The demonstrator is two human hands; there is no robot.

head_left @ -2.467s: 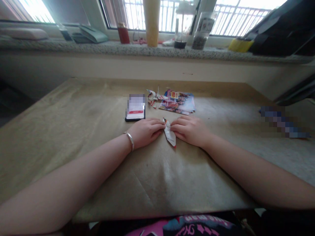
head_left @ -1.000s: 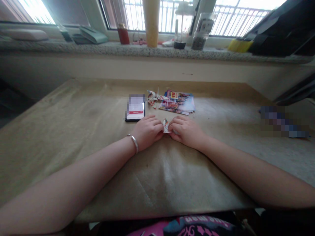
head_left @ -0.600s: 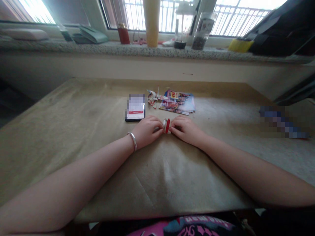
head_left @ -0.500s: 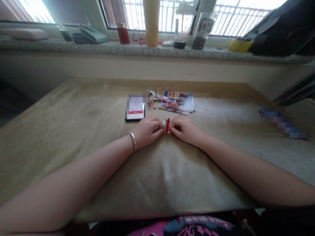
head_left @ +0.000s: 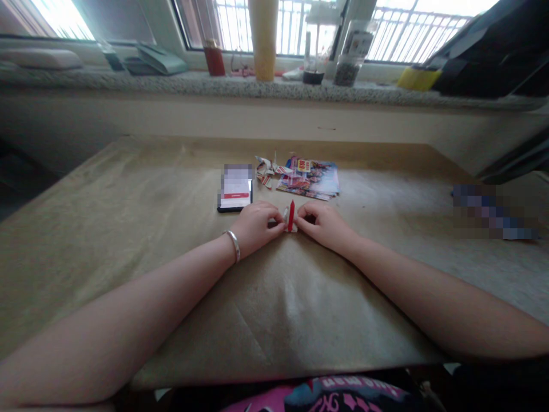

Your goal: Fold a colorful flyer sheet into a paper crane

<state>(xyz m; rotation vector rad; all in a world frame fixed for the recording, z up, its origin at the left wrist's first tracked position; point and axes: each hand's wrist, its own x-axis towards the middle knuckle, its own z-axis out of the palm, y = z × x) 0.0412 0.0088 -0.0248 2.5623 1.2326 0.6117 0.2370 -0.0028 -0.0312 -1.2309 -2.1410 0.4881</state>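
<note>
A small folded paper piece (head_left: pixel 291 216), red and white, stands upright on the brown paper-covered table (head_left: pixel 128 229) between my hands. My left hand (head_left: pixel 256 225), with a silver bracelet on its wrist, pinches the piece from the left with curled fingers. From the right, my right hand (head_left: pixel 322 222) pinches the same piece, its fingers bent. Both hands rest on the table just in front of a black phone (head_left: pixel 235 191) with a lit screen.
A stack of colourful printed sheets (head_left: pixel 309 180) and small folded paper scraps (head_left: pixel 267 169) lie behind my hands. Jars, a red can (head_left: pixel 214 57) and a yellow cylinder (head_left: pixel 263 37) stand on the stone windowsill. A blurred object (head_left: pixel 493 220) lies at the table's right.
The paper lay flat and long between my hands, then was folded shorter. Now its red side stands upright, and both hands have drawn slightly farther away from me.
</note>
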